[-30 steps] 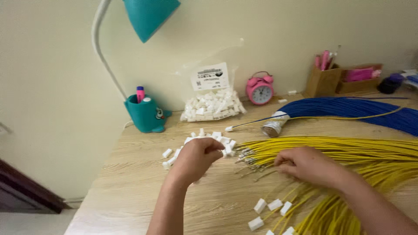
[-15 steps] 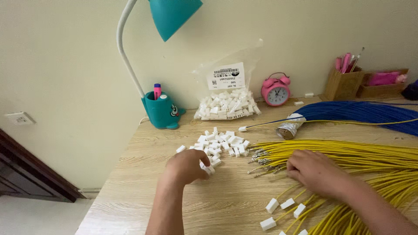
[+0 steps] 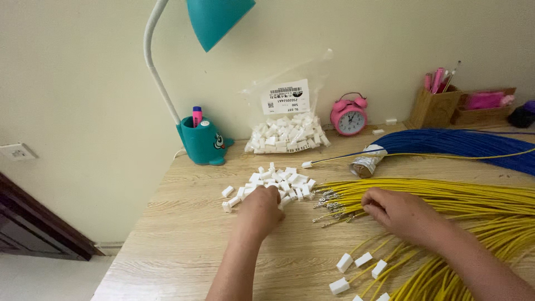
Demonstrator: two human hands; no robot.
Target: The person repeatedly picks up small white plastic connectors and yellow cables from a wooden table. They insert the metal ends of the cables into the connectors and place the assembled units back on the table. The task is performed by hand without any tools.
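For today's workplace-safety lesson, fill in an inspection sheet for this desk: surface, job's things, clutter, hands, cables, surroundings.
Surface: light wooden desk, against a pale wall.
Job's things: loose pile of white plastic connector housings; yellow wires with metal terminals facing the pile; a few housings already on wires at the near edge.
Clutter: clear bag of housings, pink alarm clock, teal lamp base with markers, wooden pen holder.
Hands: left hand on the pile's near edge; right hand on the yellow wires.
Cables: blue wire bundle, taped at one end.
Surroundings: wall socket, dark furniture lower left.
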